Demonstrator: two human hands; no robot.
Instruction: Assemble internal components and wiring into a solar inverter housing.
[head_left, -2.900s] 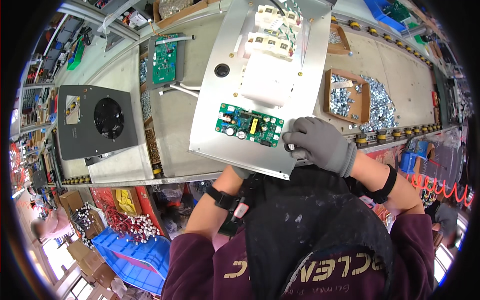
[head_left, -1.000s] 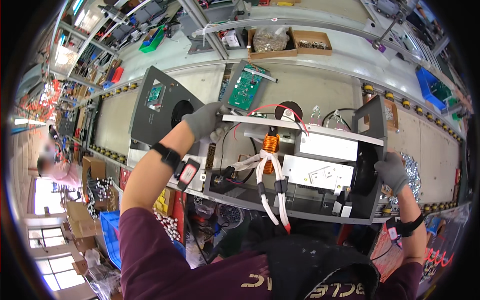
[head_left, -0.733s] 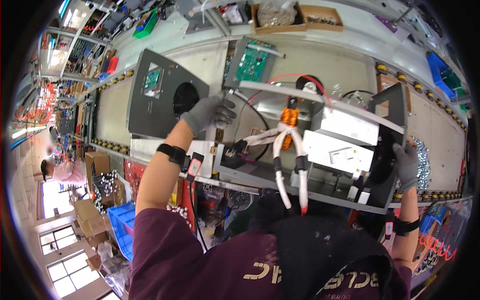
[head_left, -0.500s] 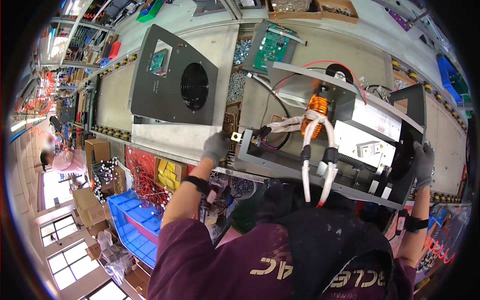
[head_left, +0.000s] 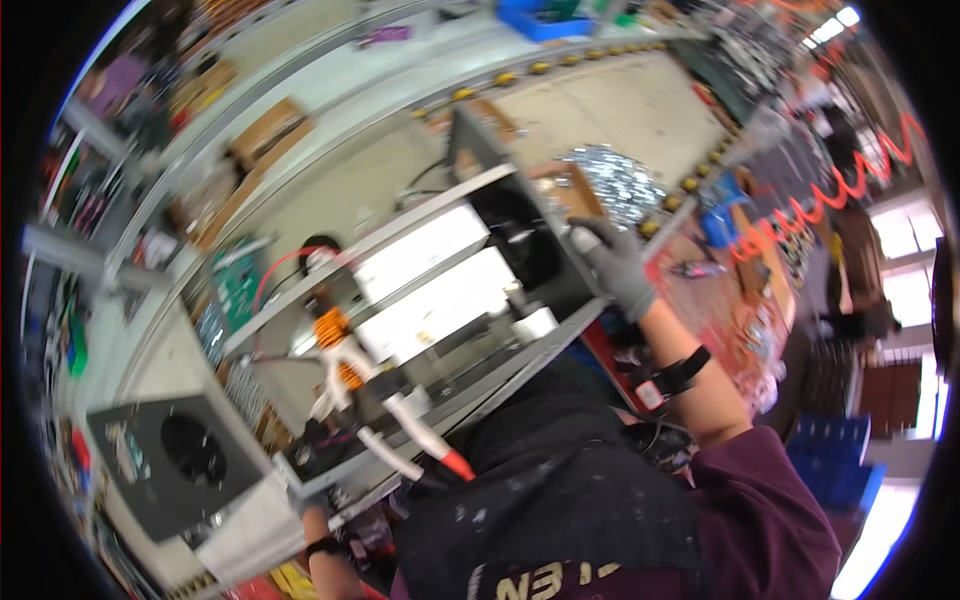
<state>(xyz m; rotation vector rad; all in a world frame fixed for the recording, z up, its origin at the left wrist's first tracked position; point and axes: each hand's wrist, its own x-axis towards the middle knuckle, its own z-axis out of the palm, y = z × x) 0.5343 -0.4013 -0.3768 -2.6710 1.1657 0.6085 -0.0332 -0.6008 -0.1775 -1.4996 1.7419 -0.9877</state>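
Observation:
A grey metal chassis (head_left: 455,420) lies open in front of me. Inside it are bright metal plates (head_left: 440,290), an orange-wound coil (head_left: 332,328) and thick white-sleeved cables (head_left: 415,430), one with a red end. At its left end is my left hand (head_left: 308,500), in a grey glove; its fingers are blurred and mostly hidden. Beside the right end panel is my right hand (head_left: 615,265), also gloved in grey, with its fingers curled about a small pale thing (head_left: 584,239) too blurred to name. Whether that hand touches the panel is unclear.
A dark grey panel (head_left: 150,480) with a round fan opening lies at the left. Behind the chassis are a green circuit board (head_left: 237,285) and a cardboard box (head_left: 270,135). Shiny small metal parts (head_left: 615,185) are heaped beyond my right hand. A coiled orange hose (head_left: 840,195) hangs at the right.
The whole view has swung toward the right and is blurred. My left hand has come from beside the brass-coloured terminal to the chassis's left corner. My right hand stays by the right end panel.

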